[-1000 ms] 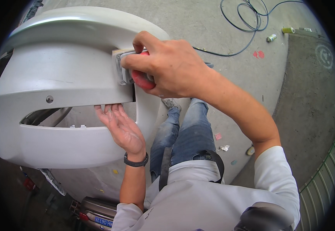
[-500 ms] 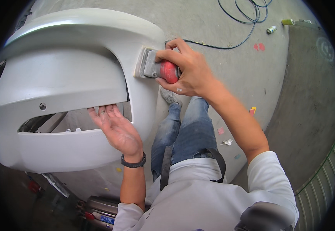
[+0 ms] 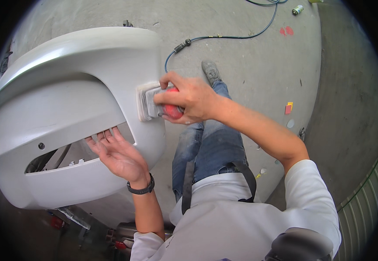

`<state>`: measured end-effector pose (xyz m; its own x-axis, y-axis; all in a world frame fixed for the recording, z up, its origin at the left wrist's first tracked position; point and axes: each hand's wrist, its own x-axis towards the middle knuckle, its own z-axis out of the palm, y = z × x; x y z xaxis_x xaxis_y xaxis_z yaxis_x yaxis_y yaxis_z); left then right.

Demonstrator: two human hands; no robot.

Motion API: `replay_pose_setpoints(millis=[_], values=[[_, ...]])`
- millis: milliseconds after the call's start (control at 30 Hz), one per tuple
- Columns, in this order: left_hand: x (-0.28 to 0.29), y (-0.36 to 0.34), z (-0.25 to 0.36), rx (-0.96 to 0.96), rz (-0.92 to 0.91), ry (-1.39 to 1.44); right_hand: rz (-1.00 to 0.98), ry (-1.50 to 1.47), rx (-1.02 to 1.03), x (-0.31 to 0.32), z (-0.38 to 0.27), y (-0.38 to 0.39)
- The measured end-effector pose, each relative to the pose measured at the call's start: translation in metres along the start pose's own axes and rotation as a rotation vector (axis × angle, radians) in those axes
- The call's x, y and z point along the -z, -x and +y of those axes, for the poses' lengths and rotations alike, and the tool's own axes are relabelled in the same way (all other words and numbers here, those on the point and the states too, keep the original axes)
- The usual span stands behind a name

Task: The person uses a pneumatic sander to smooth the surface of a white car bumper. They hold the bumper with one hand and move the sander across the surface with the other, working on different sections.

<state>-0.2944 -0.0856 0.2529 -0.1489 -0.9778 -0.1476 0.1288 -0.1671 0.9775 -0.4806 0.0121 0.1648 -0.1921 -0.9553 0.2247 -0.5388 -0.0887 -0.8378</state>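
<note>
A silver-white car bumper fills the left side, with a long slot-like opening and a small round hole in it. My right hand is wrapped round a red and grey air sander. Its square, dust-whitened pad lies against the bumper's right end, beside the corner of the opening. Palm up at the slot, my left hand hooks its fingers at the upper edge of the opening. The tips of those fingers are partly hidden behind the edge.
A dark air hose with a coupling runs over the grey floor behind the sander. A small can lies at the far right. Under the bumper a metal stand leg shows. My legs stand close to the bumper's right end.
The bumper and both hands appear lower and further left in view. The sander has moved down along the bumper's right end. More of the hose and its coupling shows; one foot appears further forward.
</note>
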Motion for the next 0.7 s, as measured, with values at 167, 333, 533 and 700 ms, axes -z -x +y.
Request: replay_pose_setpoints(millis=[167,333,533,700], values=[[0.000,0.000,-0.001,-0.009,-0.011,-0.050,0.295,-0.003,0.009,0.016,0.052,-0.038],[-0.004,-0.001,0.001,-0.003,-0.012,-0.049,0.103,-0.004,-0.078,-0.013,0.001,0.012],[0.000,-0.002,0.004,0.036,-0.007,-0.041,0.025,-0.092,-0.040,-0.035,-0.042,0.041],[0.001,-0.001,0.000,0.008,-0.023,-0.058,0.017,-0.015,-0.108,0.002,-0.019,-0.017]])
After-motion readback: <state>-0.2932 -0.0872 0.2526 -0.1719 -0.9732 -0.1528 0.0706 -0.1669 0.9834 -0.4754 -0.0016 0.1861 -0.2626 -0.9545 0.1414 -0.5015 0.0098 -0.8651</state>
